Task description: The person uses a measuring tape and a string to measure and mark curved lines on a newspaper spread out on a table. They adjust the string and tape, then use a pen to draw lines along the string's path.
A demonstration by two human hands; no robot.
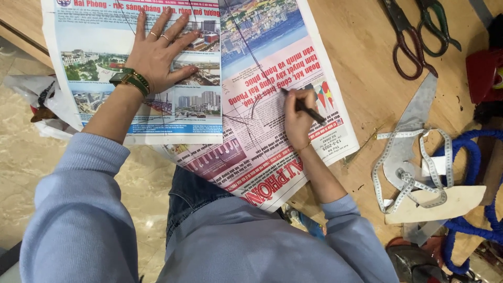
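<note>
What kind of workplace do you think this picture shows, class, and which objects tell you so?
Probably a tailoring or dressmaking workshop: a measuring tape lies over curved pattern rulers, large scissors rest on the wooden table, and the right hand draws pattern lines on newspaper.

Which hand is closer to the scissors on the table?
Right. The right hand, holding a black pen on the newspaper, lies nearer the scissors at the table's far right. The left hand presses flat on the newspaper's left sheet, much farther away.

Light wooden worktable [361, 47] takes up the upper part of the view. Floor [21, 152] below it is glossy beige marble-look tile, pretty evenly lit.
</note>
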